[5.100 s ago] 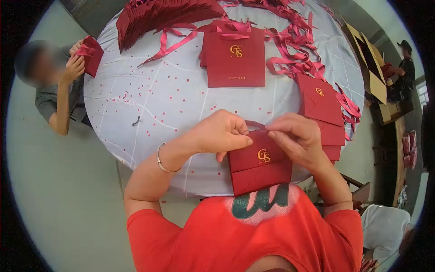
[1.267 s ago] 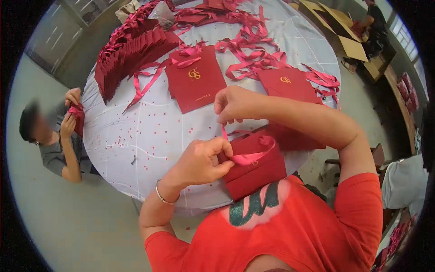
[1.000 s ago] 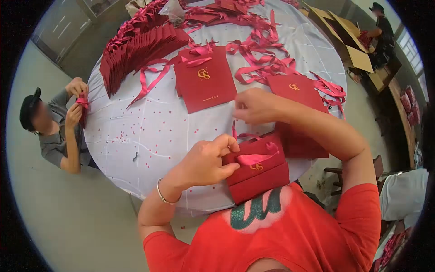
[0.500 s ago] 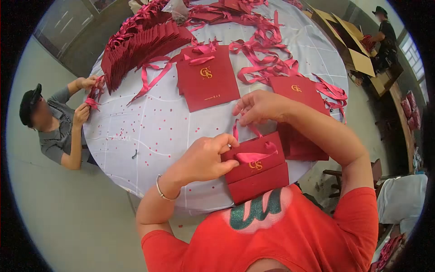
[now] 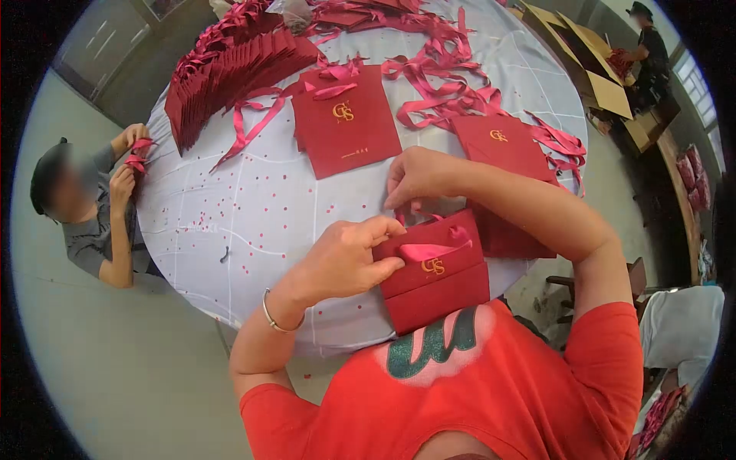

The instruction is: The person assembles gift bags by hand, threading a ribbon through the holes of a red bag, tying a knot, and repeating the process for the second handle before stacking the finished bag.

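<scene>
A dark red paper gift bag (image 5: 441, 299) with gold lettering lies at the table's near edge, against my shirt. My left hand (image 5: 345, 257) grips its upper left edge between thumb and fingers. Across the bag's front runs a pink ribbon (image 5: 429, 251), threaded near the top corner. My right hand (image 5: 422, 178) is bent over just beyond the bag's top, fingers pinched together at a ribbon loop (image 5: 399, 216); the fingertips are partly hidden. Flat red bags (image 5: 502, 149) lie beneath and beside my right forearm.
More bags (image 5: 349, 126) lie mid-table, and a long row of bags (image 5: 238, 80) stands farther left. Loose ribbons (image 5: 437, 103) sprawl across the back. A co-worker (image 5: 84, 207) at left handles ribbon. Another person (image 5: 648, 57) stands by cardboard boxes (image 5: 598, 69). Red dots speckle the cloth.
My right hand has shifted slightly left and down, its fingers closing closer together at the ribbon. My left hand keeps its hold on the bag. The co-worker's hands have moved slightly left.
</scene>
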A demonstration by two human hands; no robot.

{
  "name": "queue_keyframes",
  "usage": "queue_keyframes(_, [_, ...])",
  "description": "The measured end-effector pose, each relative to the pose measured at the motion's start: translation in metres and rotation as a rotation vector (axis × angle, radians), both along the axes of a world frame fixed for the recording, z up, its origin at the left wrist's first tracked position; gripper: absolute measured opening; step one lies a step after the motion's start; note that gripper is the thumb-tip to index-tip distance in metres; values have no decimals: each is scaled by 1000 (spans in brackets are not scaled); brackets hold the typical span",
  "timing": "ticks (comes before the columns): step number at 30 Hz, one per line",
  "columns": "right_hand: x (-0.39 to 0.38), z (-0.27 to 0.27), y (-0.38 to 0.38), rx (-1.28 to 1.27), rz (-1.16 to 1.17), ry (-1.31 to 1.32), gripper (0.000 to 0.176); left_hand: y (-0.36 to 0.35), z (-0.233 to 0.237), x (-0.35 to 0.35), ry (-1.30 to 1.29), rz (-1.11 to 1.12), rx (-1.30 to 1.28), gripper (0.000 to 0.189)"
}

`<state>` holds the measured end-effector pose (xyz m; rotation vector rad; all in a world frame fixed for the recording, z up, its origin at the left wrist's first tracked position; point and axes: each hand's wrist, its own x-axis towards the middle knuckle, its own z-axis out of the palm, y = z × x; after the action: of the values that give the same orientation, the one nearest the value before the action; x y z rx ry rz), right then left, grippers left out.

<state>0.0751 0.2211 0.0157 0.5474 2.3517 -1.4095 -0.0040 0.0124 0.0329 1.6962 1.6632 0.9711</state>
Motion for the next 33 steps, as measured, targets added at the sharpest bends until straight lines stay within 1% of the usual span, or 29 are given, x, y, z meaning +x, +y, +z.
queue_keyframes(2, [-3,-9,2,-141,-100,42,28,0,0,1,-38,17,-22,32])
queue_keyframes(3, [-3,-9,1,-138,-103,41,28,0,-2,1,-40,14,-19,32])
queue_keyframes(5, [-3,-8,-3,-203,-208,134,28,1,-7,1,-43,5,42,31])
queue_keyframes(6, [-3,-8,-5,-201,-212,131,28,1,-7,1,-46,2,43,31])
queue_keyframes(8, [-5,-9,-10,-191,-285,299,26,2,-8,3,-117,37,-70,31])
queue_keyframes(9, [-10,-13,-8,-41,-267,360,26,2,-8,2,-122,39,-71,31])
queue_keyframes(10, [-15,-20,-3,-42,-266,356,26,2,-8,2,-156,42,-127,31])
queue_keyframes(11, [-20,-28,2,-19,-320,412,26,2,-8,1,-187,42,-182,31])
queue_keyframes(12, [-23,-27,3,6,-374,473,25,2,-8,1,-184,41,-181,31])
queue_keyframes(15, [-22,-24,3,-12,-381,470,23,1,-9,2,-178,56,-172,31])
queue_keyframes(17, [-19,-23,4,-30,-387,477,22,2,-6,3,-203,75,-214,31])
queue_keyframes(19, [-12,-22,7,37,-301,416,19,3,-9,3,-206,83,-222,31])
queue_keyframes(20, [-5,-21,8,37,-301,414,19,4,-10,2,-213,94,-229,30])
queue_keyframes(22, [17,-13,5,581,-97,765,15,6,-15,0,-215,95,-233,30])
queue_keyframes(23, [29,-3,4,577,-87,762,15,6,-17,-2,-213,94,-238,29])
queue_keyframes(25, [54,28,-2,228,5,478,14,6,-18,-3,-250,83,-258,29])
queue_keyframes(27, [77,34,-1,144,209,527,15,7,-19,-4,-284,63,-277,29])
queue_keyframes(28, [83,39,-4,173,282,527,15,8,-18,-5,-315,62,-309,29])
queue_keyframes(29, [89,38,-8,172,284,525,15,8,-18,-5,-345,61,-343,29])
queue_keyframes(31, [98,35,-14,280,240,547,15,8,-20,-5,-343,58,-330,29])
queue_keyframes(32, [99,27,-12,378,249,642,13,9,-21,-5,-338,52,-317,30])
queue_keyframes(33, [98,26,-13,377,246,643,13,9,-23,-5,-335,50,-319,30])
